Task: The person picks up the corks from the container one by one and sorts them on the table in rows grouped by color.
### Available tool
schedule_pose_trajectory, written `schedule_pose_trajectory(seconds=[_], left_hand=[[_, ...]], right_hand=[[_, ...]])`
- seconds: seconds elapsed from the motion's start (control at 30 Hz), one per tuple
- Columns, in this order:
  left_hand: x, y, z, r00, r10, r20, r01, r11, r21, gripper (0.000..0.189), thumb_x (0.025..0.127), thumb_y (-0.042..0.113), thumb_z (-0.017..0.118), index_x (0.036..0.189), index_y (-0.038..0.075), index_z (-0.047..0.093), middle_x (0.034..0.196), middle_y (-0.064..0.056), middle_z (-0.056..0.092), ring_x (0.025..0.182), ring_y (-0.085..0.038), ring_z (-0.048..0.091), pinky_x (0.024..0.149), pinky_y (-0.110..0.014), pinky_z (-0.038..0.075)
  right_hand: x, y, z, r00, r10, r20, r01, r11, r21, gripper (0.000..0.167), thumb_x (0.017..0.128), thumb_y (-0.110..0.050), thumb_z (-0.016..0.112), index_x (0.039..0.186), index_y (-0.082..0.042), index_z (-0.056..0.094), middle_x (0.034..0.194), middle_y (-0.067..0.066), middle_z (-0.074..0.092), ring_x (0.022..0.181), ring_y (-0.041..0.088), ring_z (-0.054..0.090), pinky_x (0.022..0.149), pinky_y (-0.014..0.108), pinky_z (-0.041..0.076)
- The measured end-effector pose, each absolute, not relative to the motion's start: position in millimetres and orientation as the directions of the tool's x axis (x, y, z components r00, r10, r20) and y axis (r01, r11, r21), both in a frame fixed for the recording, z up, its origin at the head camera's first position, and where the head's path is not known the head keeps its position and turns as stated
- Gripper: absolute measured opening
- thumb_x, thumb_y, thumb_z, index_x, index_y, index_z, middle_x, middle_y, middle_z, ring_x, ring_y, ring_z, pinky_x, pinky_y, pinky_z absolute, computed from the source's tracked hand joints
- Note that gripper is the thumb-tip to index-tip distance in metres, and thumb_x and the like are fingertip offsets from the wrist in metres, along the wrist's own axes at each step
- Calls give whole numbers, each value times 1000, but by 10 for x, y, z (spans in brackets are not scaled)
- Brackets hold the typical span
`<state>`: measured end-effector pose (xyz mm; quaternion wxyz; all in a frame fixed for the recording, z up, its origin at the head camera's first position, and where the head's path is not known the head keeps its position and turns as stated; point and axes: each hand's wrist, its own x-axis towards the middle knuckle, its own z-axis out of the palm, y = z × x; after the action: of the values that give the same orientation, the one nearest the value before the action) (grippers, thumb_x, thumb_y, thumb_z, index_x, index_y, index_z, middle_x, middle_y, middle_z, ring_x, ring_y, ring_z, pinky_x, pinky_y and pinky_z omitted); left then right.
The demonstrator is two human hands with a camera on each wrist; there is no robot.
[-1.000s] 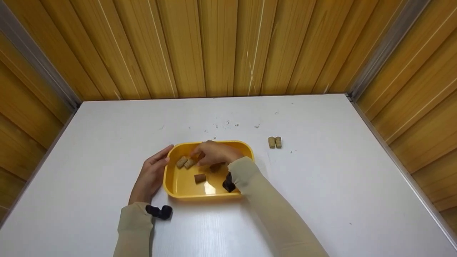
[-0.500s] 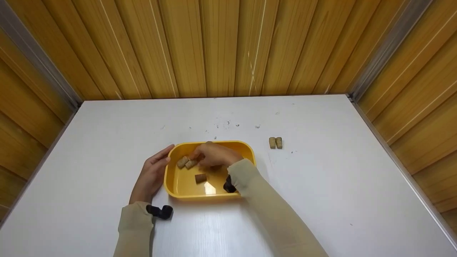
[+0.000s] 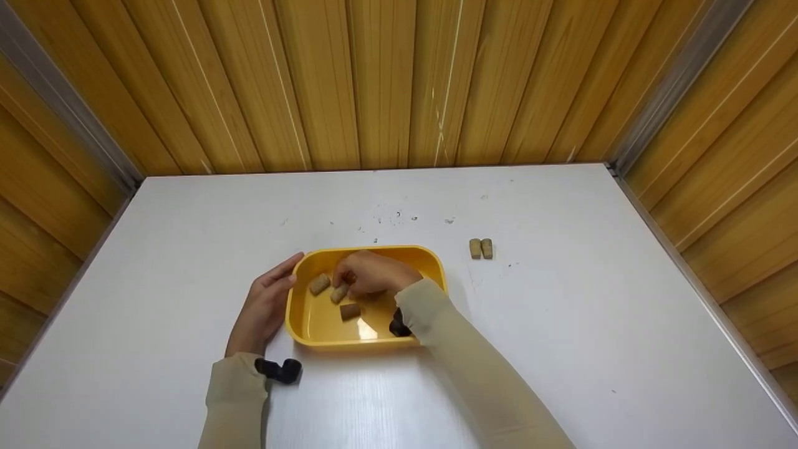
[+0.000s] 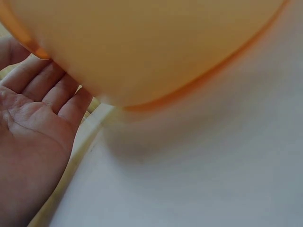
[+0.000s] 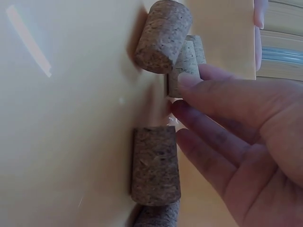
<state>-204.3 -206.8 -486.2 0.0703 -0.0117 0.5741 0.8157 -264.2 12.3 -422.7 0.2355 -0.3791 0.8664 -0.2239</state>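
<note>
Cork (image 3: 339,294), pale and speckled, is inside the yellow tray (image 3: 349,345), left half, at the fingertips of the right hand (image 3: 377,272). Small dark marks (image 3: 398,215) on the white table (image 3: 623,349) beyond the tray: too small to make out. Grain on the corks is clear in the right wrist view.

Right hand: knuckles up over the tray, forearm in from lower right, cuff over the tray's right side. Thumb and forefinger pinch one end of the cork, thumb on the side facing the wrist camera. Next two fingers bent and clear of it.

Left hand (image 3: 265,305): at the tray's left wall, outside. Forearm up from lower left, fingers extended and close together, tips at the rim, palm toward the tray. Fingers touch the wall.

Also in tray: second pale cork (image 3: 320,284) on the left, brown cork (image 3: 350,312) on its side nearer the front wall. Right wrist view adds a dark cork (image 5: 156,165) below the hand, plus another cork (image 5: 158,216) partly hidden behind it.

Cork pair (image 3: 480,249) on the table, right of the tray, side by side. Black wrist device (image 3: 278,371) at the left cuff.
</note>
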Motion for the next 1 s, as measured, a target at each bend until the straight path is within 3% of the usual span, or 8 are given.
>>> schedule_pose_trajectory(seconds=[0.2, 0.43, 0.77, 1.0], left_hand=[[-2045, -2077, -4860, -988, 115, -106, -139, -337, 931, 52, 96, 7, 52, 145, 4, 39, 154, -6, 36, 143, -14, 32, 110, -21, 37], [-2051, -2080, -4867, -990, 102, -102, -131, -343, 930, 51, 95, 5, 53, 145, 3, 40, 154, -7, 37, 143, -13, 32, 112, -22, 35], [-2047, -2095, -4871, -989, 116, -96, -131, -351, 927, 51, 95, 7, 53, 145, 4, 41, 153, -5, 38, 143, -14, 31, 110, -21, 37], [-2046, -2084, -4868, -988, 113, -105, -140, -361, 922, 51, 95, 7, 53, 145, 4, 41, 151, -4, 41, 141, -11, 35, 109, -20, 38]], right_hand=[[-2659, 154, -4237, -589, -777, -223, -539, 583, -607, 11, 86, -9, 70, 96, -7, 72, 94, 2, 69, 78, 10, 52, 73, 18, 47], [-2659, 199, -4212, -593, -761, -262, -494, 601, -629, 12, 86, -14, 71, 96, -8, 72, 89, 2, 66, 67, 9, 50, 59, 16, 44], [-2683, 313, -4165, -598, -761, -249, -508, 601, -616, 15, 87, -15, 70, 101, -11, 74, 107, 2, 69, 84, 10, 57, 76, 20, 51], [-2692, 413, -4077, -601, -758, -255, -478, 596, -646, 21, 88, -16, 68, 108, -9, 72, 109, 5, 70, 91, 18, 68, 82, 29, 56]])
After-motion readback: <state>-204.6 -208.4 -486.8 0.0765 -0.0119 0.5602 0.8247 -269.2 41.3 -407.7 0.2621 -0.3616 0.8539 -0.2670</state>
